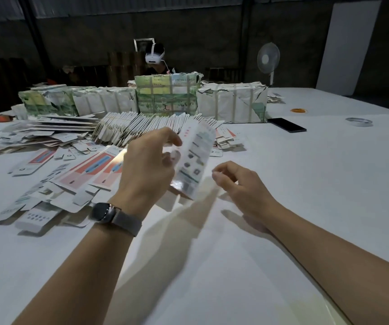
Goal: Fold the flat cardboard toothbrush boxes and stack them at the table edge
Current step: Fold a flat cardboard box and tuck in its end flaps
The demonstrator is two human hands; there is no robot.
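My left hand (148, 165) grips a flat white toothbrush box (194, 160) printed with small pictures, holding it upright above the white table (306, 184). The thumb and fingers pinch its left edge. My right hand (240, 184) hovers just right of the box with its fingers loosely curled and holds nothing. Loose flat boxes (71, 174), some with red and blue prints, lie scattered on the left. A dense row of stacked flat boxes (141, 130) stands behind my hands.
Wrapped bundles (167, 97) line the far side, with another person in a headset (154, 57) behind them. A black phone (287, 125), a tape roll (358, 121), orange rubber bands (298, 110) and a fan (268, 59) are at the right.
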